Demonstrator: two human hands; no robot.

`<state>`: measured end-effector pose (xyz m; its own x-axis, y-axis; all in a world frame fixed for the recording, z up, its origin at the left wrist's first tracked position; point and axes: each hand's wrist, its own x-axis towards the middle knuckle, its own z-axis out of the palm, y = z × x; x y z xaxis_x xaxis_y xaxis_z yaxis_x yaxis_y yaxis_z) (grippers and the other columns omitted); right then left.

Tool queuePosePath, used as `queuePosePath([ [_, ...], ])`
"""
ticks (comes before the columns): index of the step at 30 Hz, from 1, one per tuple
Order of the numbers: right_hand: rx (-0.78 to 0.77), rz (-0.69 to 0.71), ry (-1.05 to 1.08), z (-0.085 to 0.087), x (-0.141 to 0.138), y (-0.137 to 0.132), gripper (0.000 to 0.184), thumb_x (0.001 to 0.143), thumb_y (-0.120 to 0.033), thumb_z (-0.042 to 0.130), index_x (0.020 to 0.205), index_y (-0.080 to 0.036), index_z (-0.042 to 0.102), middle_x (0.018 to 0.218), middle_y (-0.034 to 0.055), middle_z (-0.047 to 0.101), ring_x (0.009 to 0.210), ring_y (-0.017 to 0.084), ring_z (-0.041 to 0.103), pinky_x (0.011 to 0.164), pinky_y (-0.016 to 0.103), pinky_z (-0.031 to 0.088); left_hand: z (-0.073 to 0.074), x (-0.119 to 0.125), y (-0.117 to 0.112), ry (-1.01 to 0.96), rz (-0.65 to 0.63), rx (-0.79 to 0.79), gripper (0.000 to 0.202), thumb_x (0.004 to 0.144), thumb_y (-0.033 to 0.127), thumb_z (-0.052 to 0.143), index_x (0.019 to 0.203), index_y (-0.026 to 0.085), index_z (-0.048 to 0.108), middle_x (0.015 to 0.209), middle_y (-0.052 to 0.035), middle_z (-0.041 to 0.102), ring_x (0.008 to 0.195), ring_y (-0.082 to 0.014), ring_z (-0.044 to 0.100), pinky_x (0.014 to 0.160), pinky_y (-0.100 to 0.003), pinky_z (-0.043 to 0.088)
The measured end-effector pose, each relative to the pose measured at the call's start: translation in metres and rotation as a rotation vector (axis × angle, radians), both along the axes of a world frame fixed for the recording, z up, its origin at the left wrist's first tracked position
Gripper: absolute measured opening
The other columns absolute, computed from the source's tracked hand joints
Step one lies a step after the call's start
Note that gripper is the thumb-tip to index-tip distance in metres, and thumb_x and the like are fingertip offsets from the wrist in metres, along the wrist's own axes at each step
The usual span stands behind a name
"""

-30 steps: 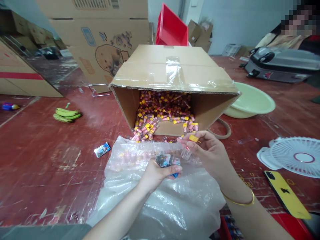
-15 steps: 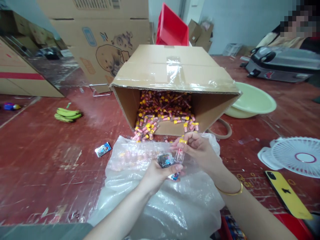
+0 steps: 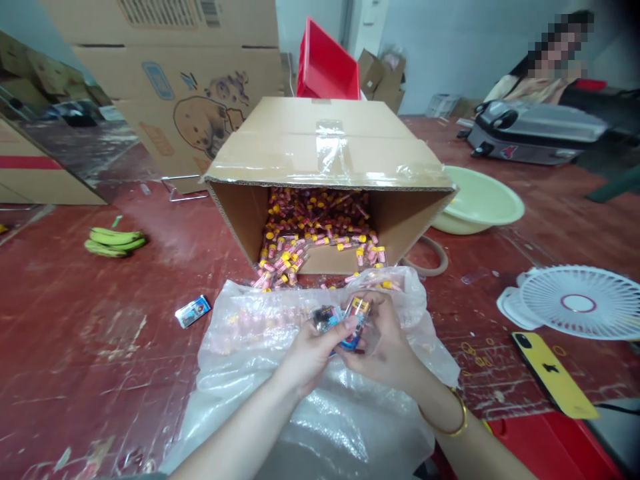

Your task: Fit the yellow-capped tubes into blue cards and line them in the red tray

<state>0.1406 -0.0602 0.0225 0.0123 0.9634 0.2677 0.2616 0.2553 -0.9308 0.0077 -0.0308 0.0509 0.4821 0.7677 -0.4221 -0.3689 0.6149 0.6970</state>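
My left hand (image 3: 310,353) is closed on a small stack of printed cards (image 3: 330,319). Close against it, my right hand (image 3: 383,347) pinches a small clear tube with a yellow cap (image 3: 359,310). Both hands meet over a crumpled clear plastic bag (image 3: 280,400) spread on the red floor. Just beyond lies a cardboard box (image 3: 325,147) on its side, its open mouth facing me, with several yellow-capped pink tubes (image 3: 315,233) spilling out toward the bag.
A loose card (image 3: 193,311) lies left of the bag and green bananas (image 3: 113,241) farther left. At right are a pale green basin (image 3: 480,200), a white fan (image 3: 575,303), a yellow phone (image 3: 553,373) and scattered rubber bands. Stacked cartons, a red bin (image 3: 325,63), a suitcase and a seated person are behind.
My right hand has brought the yellow-capped tube down and in from above the bag until it touches the cards in my left hand. The view has shifted slightly.
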Motion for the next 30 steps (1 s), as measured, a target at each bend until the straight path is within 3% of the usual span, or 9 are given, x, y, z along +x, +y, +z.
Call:
queuePosePath([
  [11,0.020,0.002,0.016,0.005,0.004,-0.005,0.067,0.060,-0.007,0.071,0.114,-0.027,0.037,0.112,0.0058,0.048,0.103,0.021,0.054,0.084,0.034,0.048,-0.006,0.001,-0.003,0.040,-0.002,0.045,0.029,0.066,0.034,0.083,0.083,0.012,0.072,0.072,-0.0053,0.070,0.061,-0.0142,0.063,0.065,-0.026,0.053],
  [13,-0.031,0.030,0.129,0.006,0.006,-0.003,0.056,0.065,-0.014,0.075,0.109,-0.026,0.043,0.107,0.0048,0.053,0.100,0.020,0.055,0.084,0.034,0.048,-0.006,0.002,-0.003,0.078,0.000,0.069,0.031,0.065,0.035,0.083,0.084,0.012,0.072,0.073,-0.0053,0.071,0.063,-0.0147,0.063,0.063,-0.025,0.053],
  [16,-0.131,0.006,0.371,0.009,0.014,-0.002,0.023,0.076,-0.031,0.071,0.087,-0.023,0.053,0.089,0.0013,0.060,0.084,0.016,0.059,0.078,0.031,0.050,-0.005,0.003,-0.005,0.141,-0.056,0.080,0.038,0.068,0.041,0.080,0.092,0.014,0.071,0.080,-0.0070,0.072,0.068,-0.0188,0.066,0.059,-0.027,0.055],
  [19,-0.142,-0.188,0.584,0.015,0.046,-0.015,0.023,0.073,-0.035,0.076,0.075,-0.021,0.057,0.079,-0.0016,0.064,0.072,0.012,0.060,0.071,0.026,0.051,-0.004,0.003,-0.006,0.170,-0.131,0.020,0.041,0.076,0.044,0.070,0.106,0.016,0.068,0.099,-0.0100,0.072,0.082,-0.0251,0.069,0.059,-0.032,0.059],
  [21,-0.083,-0.407,0.647,0.016,0.087,-0.039,0.025,0.068,-0.034,0.079,0.077,-0.022,0.060,0.079,-0.0029,0.065,0.071,0.010,0.061,0.070,0.024,0.052,-0.007,0.002,-0.005,0.197,-0.154,-0.013,0.039,0.075,0.037,0.070,0.108,0.017,0.067,0.106,-0.0106,0.071,0.092,-0.0281,0.069,0.061,-0.033,0.060],
  [24,-0.053,-0.850,0.544,0.003,0.160,-0.109,0.031,0.063,-0.038,0.081,0.080,-0.022,0.061,0.079,-0.0038,0.066,0.072,0.010,0.062,0.072,0.024,0.053,-0.010,0.003,-0.003,0.302,-0.170,0.018,0.042,0.064,0.031,0.081,0.101,0.016,0.068,0.106,-0.0094,0.072,0.094,-0.0302,0.069,0.058,-0.030,0.061],
  [27,-0.220,-1.234,0.384,-0.037,0.211,-0.200,0.040,0.056,-0.044,0.084,0.077,-0.020,0.060,0.074,-0.0026,0.065,0.065,0.010,0.061,0.066,0.024,0.053,-0.011,0.005,-0.006,0.400,-0.191,0.053,0.039,0.060,0.032,0.085,0.091,0.015,0.069,0.101,-0.0048,0.074,0.092,-0.0296,0.069,0.055,-0.027,0.059],
  [30,-0.406,-1.413,0.336,-0.088,0.224,-0.287,0.033,0.068,-0.040,0.079,0.072,-0.015,0.058,0.067,-0.0006,0.062,0.058,0.010,0.058,0.057,0.023,0.051,-0.021,0.000,-0.002,0.546,-0.180,0.141,0.040,0.059,0.037,0.085,0.090,0.019,0.069,0.094,0.0026,0.074,0.094,-0.0284,0.067,0.058,-0.027,0.058],
])
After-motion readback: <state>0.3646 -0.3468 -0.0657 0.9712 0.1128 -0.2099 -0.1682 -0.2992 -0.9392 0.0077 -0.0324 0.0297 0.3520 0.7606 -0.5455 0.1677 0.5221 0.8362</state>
